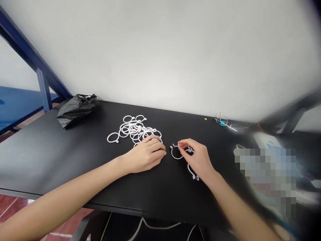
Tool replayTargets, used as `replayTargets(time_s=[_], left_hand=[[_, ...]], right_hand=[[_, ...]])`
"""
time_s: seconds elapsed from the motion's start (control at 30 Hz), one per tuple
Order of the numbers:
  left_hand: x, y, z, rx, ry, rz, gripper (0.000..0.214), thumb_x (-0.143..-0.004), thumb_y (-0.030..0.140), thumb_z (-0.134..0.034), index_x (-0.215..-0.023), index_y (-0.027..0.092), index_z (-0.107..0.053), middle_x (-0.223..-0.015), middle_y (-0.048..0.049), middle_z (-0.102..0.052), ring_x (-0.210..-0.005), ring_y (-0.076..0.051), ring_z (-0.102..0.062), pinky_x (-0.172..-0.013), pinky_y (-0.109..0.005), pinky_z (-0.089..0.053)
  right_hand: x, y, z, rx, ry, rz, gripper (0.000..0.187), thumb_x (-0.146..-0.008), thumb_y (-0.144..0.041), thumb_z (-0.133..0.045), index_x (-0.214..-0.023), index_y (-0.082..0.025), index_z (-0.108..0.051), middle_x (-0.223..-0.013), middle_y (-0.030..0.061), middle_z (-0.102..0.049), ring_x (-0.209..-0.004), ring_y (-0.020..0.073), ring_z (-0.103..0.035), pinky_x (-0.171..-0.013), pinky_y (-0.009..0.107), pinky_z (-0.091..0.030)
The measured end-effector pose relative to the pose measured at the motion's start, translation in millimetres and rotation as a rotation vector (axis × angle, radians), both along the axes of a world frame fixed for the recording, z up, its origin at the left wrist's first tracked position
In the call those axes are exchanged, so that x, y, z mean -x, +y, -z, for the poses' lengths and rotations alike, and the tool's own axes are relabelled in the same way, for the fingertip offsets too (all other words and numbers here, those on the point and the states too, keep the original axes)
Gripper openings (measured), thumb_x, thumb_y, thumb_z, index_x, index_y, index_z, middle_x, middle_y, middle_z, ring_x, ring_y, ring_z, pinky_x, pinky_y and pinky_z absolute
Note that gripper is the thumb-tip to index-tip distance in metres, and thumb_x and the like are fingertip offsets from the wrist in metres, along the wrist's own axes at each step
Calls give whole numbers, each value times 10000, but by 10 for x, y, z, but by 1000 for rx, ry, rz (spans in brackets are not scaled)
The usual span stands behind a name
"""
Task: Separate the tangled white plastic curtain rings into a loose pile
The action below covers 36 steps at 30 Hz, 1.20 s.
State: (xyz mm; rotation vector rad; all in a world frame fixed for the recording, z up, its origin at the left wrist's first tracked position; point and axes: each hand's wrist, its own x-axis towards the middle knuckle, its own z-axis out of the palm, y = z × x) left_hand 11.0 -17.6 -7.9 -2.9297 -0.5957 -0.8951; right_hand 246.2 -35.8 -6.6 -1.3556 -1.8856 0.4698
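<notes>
A tangled pile of white plastic snap rings [134,129] lies on the black table [50,157]. My left hand [147,154] rests at the pile's near edge, its curled fingers lying over some rings. Whether it grips one is hidden. My right hand [195,157] is to the right of the pile, its fingertips pinching a single white ring [174,154] that has an open gap at the top. A second white ring [192,173] lies partly under that hand, close to the wrist.
A crumpled black plastic bag [76,110] sits at the table's far left corner against the white wall. Eyeglasses [224,122] and a small yellow bead [205,118] lie along the back edge. A blue metal frame [37,63] stands at left. The right side is pixelated.
</notes>
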Motion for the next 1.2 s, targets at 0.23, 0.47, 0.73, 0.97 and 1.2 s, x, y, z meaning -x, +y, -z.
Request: replayTargets(time_s=[0.23, 0.47, 0.73, 0.97, 1.2], left_hand=[[-4, -23, -15, 2, 27, -31, 322, -969, 166, -495, -1287, 154, -544, -979, -66, -680, -912, -187, -635, -1038, -441, -463], [-29, -37, 0, -2, 6, -4, 146, -968, 182, -485, -991, 167, -629, -805, -26, -645, -785, -155, -612, -1042, -410, -460], [-20, -34, 1, 112, -84, -38, 448, -859, 532, -659, -1067, 145, -575, -986, -92, -692, -938, -236, -640, -989, -446, -462], [-11, -20, 7, 163, -78, -56, 191, -959, 359, -567, -936, 171, -540, -918, -66, -660, -894, -203, -620, -851, -355, -477], [-9, -83, -21, 338, -79, -11, 34, -905, 177, -471, -877, 197, -474, -843, -35, -588, -742, -168, -528, -756, -315, -464]], right_hand=[[88, -70, -21, -93, 178, -15, 45, -852, -173, -681, -864, -216, -688, -807, 4, -698, -713, 152, -687, -719, 296, -565], [210, -147, -24, -143, 172, -90, 61, -863, -165, -665, -837, -219, -678, -773, 18, -734, -661, 171, -709, -680, 315, -592], [222, -176, -57, -74, 225, -155, 58, -845, -182, -690, -859, -232, -716, -770, 15, -774, -656, 194, -749, -657, 315, -625], [208, -189, -72, -78, 212, -350, 164, -872, -161, -660, -948, -263, -763, -883, 8, -797, -747, 184, -762, -689, 293, -632], [209, -178, -63, -29, 232, -300, 81, -858, -203, -686, -869, -251, -750, -815, 8, -786, -697, 183, -746, -671, 298, -620]])
